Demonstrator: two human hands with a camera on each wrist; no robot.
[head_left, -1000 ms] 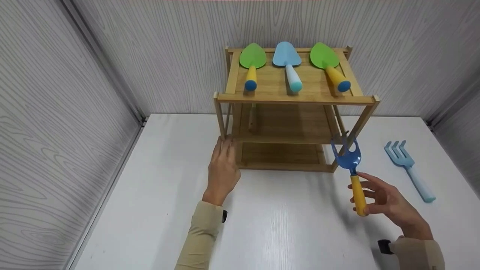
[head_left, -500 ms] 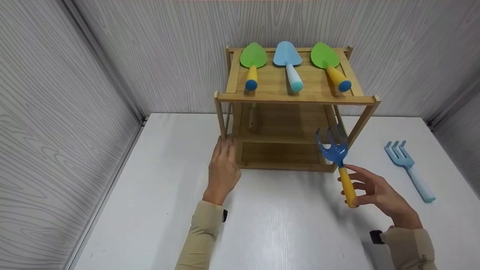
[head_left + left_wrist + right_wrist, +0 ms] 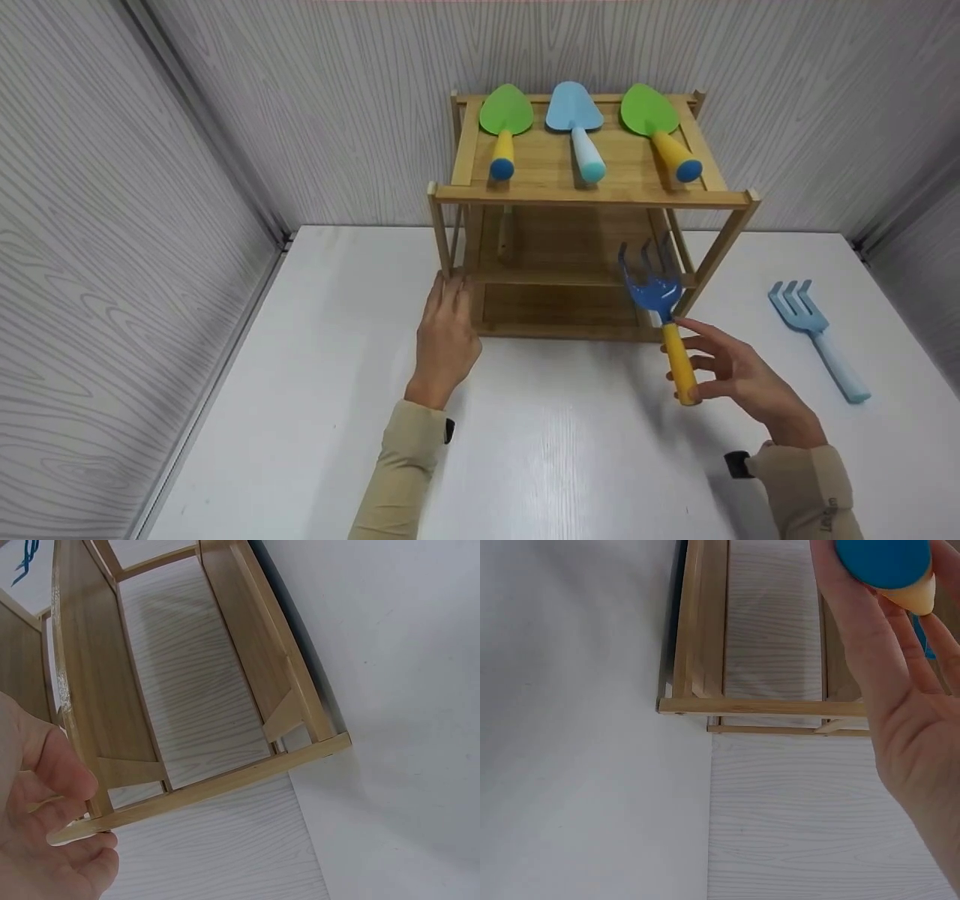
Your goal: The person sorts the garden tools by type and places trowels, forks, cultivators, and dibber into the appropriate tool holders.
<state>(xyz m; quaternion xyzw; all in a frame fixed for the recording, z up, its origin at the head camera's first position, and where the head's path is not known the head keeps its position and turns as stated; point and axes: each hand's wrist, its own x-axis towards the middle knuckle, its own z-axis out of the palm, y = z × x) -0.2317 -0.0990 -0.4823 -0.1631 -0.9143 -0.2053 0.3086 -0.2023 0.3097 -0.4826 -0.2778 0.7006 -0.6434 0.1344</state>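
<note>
A three-tier wooden rack (image 3: 592, 196) stands on the white table, and my left hand (image 3: 446, 341) holds its front left post. In the left wrist view, the thumb and fingers (image 3: 94, 859) lie on either side of that post. My right hand (image 3: 731, 367) pinches the yellow handle of a blue garden hand fork (image 3: 654, 292). Its tines point away, in front of the right end of the middle shelf, and the fork is off the table. Right wrist view: the blue handle end (image 3: 885, 559) sits between thumb and fingers.
On the top shelf lie two green trowels (image 3: 506, 110) (image 3: 649, 111) and a light blue trowel (image 3: 574, 107). A handled tool (image 3: 505, 234), mostly hidden, lies on the middle shelf at left. A light blue hand fork (image 3: 804, 309) rests on the table, right of the rack.
My right hand has carried the blue fork left and forward, from the rack's right front post to the front of the middle shelf. The left hand has stayed put.
</note>
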